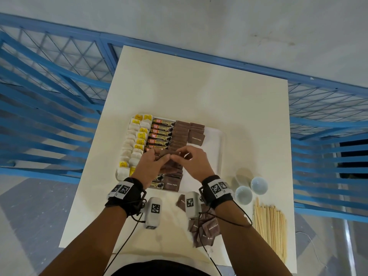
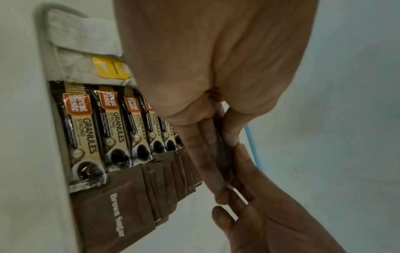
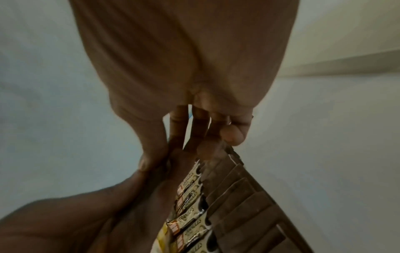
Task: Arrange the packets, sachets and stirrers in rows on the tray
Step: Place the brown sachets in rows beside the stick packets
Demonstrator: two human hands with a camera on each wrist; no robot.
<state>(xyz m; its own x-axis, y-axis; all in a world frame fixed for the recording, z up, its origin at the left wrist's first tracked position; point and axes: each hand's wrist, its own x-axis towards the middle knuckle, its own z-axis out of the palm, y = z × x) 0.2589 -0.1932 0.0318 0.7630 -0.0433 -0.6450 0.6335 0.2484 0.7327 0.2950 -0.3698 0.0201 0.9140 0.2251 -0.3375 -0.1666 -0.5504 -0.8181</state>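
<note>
A white tray point(image 1: 215, 140) holds rows of tea bags point(image 1: 135, 140), coffee granule sticks point(image 1: 161, 134) and brown sugar sachets point(image 1: 180, 134), with a short second sachet row point(image 1: 197, 134) at the far end. Both hands meet over the middle of the tray. My left hand point(image 1: 165, 156) grips a small stack of brown sugar sachets point(image 2: 220, 150) between thumb and fingers. My right hand point(image 1: 176, 156) pinches the end of that stack, above the sachet row point(image 3: 238, 193). Loose brown sachets point(image 1: 207, 228) lie near the table's front edge. Wooden stirrers point(image 1: 268, 226) lie in a pile at the right.
The tray sits on a cream table point(image 1: 199, 92). Two pale blue bowls point(image 1: 244, 195) point(image 1: 258, 185) stand right of the tray, just beyond the stirrers. Blue metal railing point(image 1: 49, 96) runs behind and beside the table. The tray's right part is bare.
</note>
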